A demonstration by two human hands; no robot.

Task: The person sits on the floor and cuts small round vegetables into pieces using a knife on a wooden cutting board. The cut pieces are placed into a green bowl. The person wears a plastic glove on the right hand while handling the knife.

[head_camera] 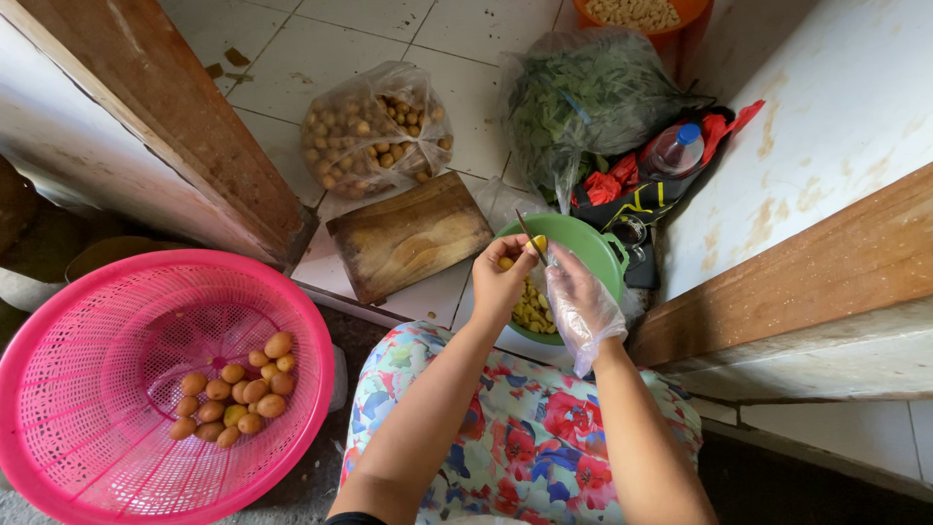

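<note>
over the green bowl: left hand closed around a small yellow fruit, gloved right hand gripping the knife. best kept shallow, blade angled off the thumb.

On the floor far from me sit a clear plastic bag of small brown fruits and, to its right, a clear bag of green leaves. A clear bottle with a blue cap lies right of those.

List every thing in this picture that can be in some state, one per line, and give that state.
Left hand: bare, gripping small yellow fruit.
Right hand: inside clear plastic glove, holding knife.
Green bowl: partly filled with pieces.
Pink basket: few fruits inside.
Fruit bag: full.
Bottle: capped.
</note>
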